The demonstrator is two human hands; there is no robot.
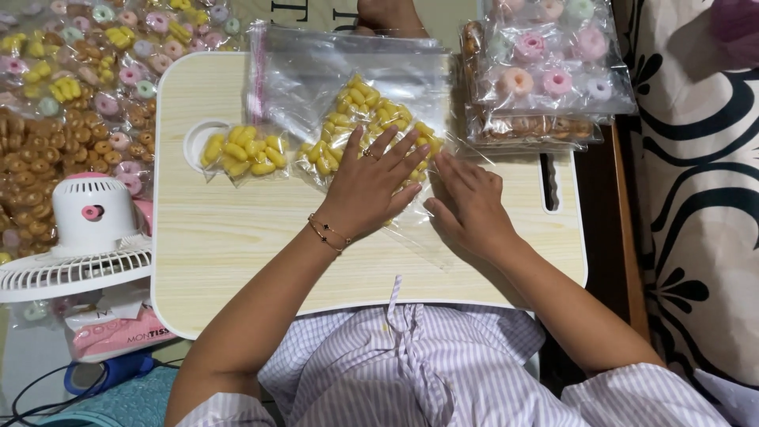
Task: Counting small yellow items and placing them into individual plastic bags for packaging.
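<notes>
My left hand (368, 186) lies flat, fingers spread, on a clear plastic bag of small yellow snack pieces (356, 119) on a light wooden lap table (237, 261). My right hand (468, 202) presses the bag's clear edge just to the right, fingers together and flat. A smaller clear bag of yellow pieces (245, 153) sits to the left beside a round cup hole (198, 138). More empty clear bags (332, 59) lie at the table's far side.
Stacked bags of pink and pastel ring snacks (549, 55) stand at the back right. Many bags of brown, yellow and pastel snacks (71, 95) cover the floor left. A white and pink fan (87, 229) and a tissue pack (118, 328) sit at the left. Another person's foot (387, 16) shows at the top.
</notes>
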